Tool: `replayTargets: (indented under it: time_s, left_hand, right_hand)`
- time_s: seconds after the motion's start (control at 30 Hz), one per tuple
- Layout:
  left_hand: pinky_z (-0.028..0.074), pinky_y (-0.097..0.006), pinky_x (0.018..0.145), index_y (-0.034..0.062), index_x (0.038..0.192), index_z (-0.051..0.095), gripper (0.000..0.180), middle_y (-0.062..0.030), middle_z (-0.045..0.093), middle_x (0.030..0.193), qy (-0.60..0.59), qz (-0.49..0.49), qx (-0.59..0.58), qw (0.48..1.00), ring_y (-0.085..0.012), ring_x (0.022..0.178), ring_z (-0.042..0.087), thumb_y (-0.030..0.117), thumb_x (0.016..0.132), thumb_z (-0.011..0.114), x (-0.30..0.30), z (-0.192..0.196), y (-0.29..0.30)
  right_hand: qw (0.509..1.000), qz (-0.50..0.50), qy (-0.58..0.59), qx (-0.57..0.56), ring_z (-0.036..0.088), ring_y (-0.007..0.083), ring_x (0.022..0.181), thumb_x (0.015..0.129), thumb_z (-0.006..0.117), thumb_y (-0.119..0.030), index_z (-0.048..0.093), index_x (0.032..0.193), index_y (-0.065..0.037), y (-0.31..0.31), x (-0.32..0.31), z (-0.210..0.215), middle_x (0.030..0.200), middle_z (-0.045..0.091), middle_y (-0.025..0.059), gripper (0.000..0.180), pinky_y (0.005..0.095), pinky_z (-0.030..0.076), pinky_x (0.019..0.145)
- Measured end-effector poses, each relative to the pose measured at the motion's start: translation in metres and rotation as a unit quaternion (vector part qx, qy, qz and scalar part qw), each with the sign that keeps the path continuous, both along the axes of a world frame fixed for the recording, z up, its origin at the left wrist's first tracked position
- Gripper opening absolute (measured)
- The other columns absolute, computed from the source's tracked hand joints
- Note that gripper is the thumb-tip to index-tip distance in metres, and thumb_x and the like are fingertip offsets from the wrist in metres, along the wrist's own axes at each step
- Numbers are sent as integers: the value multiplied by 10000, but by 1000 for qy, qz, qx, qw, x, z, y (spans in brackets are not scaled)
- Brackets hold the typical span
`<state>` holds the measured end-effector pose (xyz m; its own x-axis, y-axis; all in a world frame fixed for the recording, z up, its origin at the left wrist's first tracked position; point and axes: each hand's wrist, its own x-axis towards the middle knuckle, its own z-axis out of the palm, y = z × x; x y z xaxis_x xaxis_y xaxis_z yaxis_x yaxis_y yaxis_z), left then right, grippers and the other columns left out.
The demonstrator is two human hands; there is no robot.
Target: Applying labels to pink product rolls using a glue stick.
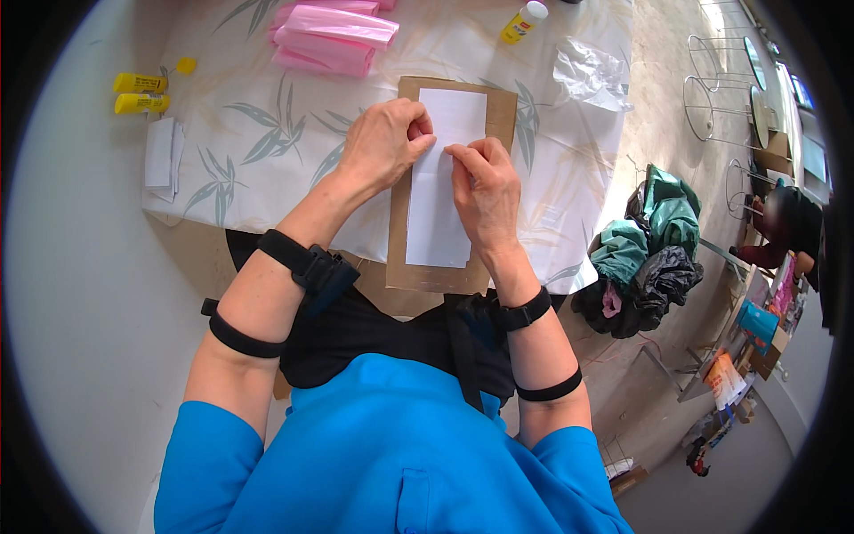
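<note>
I see a white paper sheet [442, 191] lying on a brown cardboard piece [402, 227] at the tabletop's [267, 169] near edge. My left hand [384, 142] and right hand [485, 187] both press on the sheet, fingers [463, 156] curled, seemingly pinching its upper part. Pink bags [331, 36] lie beyond; yellow glue sticks [140, 93] sit far left.
</note>
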<state>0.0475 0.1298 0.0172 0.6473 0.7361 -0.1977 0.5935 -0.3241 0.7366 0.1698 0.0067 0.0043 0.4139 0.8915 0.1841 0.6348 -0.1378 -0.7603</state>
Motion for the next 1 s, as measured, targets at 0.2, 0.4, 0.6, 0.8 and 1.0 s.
replayTargets:
  time_s: [0.2, 0.4, 0.6, 0.8, 1.0]
  left_hand:
    - [487, -325, 630, -3, 814, 654, 140, -76, 629, 752, 12, 4, -3, 1000, -185, 659, 588, 116, 792, 725, 1, -1, 1]
    - [533, -372, 680, 34, 811, 695, 139, -92, 673, 748, 28, 7, -14, 999, -243, 720, 665, 168, 777, 711, 2, 0, 4]
    - [528, -371, 668, 28, 800, 694, 144, -96, 666, 733, 30, 6, -20, 999, -243, 689, 648, 168, 770, 709, 2, 1, 5]
    - [447, -316, 599, 7, 804, 666, 157, -48, 572, 683, 14, 10, -24, 1000, -154, 614, 512, 144, 775, 737, 3, 0, 4]
    - [442, -311, 603, 17, 808, 667, 138, -32, 542, 664, 15, 11, -17, 1000, -148, 613, 497, 139, 787, 728, 1, -2, 3]
  right_hand:
    - [1000, 0, 1, -1, 600, 274, 782, 782, 655, 45, 701, 894, -37, 0, 0, 0, 822, 580, 101, 146, 379, 497, 676]
    - [1000, 0, 5, -1, 605, 275, 784, 772, 659, 45, 702, 884, -35, 3, 1, 0, 816, 581, 104, 144, 377, 498, 674]
    - [1000, 9, -4, -2, 606, 272, 789, 763, 662, 47, 702, 884, -36, 2, 1, -1, 819, 586, 105, 152, 375, 500, 677]
    - [999, -19, 19, 19, 605, 255, 742, 779, 656, 53, 707, 899, -39, 2, 8, 3, 835, 599, 98, 160, 350, 495, 649]
    - [988, -136, 74, 17, 559, 121, 634, 850, 653, 25, 718, 988, -36, -21, 23, 24, 857, 612, 65, 165, 253, 447, 569]
